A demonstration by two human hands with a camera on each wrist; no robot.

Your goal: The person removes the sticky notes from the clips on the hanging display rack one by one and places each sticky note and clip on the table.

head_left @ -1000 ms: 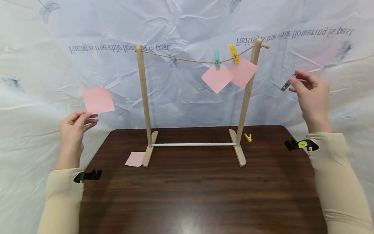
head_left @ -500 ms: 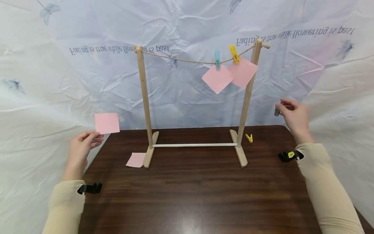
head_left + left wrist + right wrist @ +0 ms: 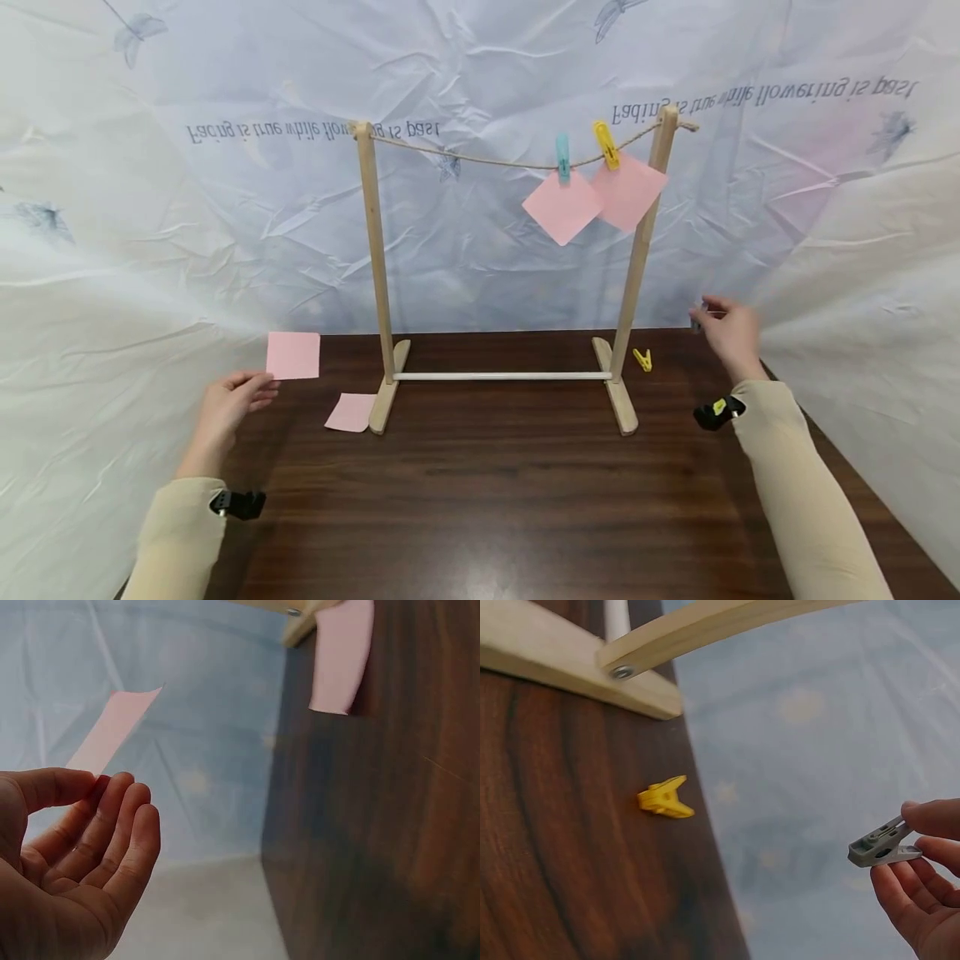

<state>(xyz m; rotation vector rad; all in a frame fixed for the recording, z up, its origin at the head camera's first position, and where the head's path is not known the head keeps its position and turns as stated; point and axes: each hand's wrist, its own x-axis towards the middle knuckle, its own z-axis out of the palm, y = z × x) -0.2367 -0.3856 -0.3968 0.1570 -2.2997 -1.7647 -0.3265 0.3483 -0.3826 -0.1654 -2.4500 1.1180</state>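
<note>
My left hand (image 3: 227,408) pinches a pink square of paper (image 3: 293,356) by its lower corner, above the table's left side. In the left wrist view that paper (image 3: 112,731) stands up from thumb and forefinger. A grey clothespin (image 3: 881,845) is pinched in my right hand (image 3: 731,333), right of the wooden stand. Two pink papers hang from the stand's string (image 3: 465,157): one under a blue clothespin (image 3: 563,158), the other under a yellow clothespin (image 3: 607,146). Another pink paper (image 3: 351,412) lies by the stand's left foot.
The wooden stand (image 3: 377,250) has two posts joined by a white rod (image 3: 502,376). A loose yellow clothespin (image 3: 642,360) lies by its right foot on the dark wooden table (image 3: 480,483). A pale printed cloth (image 3: 480,275) hangs behind.
Both hands have come down and inward: the left carries the pink paper down and to the right, the right carries the grey clothespin down and to the left. The hung papers stay put.
</note>
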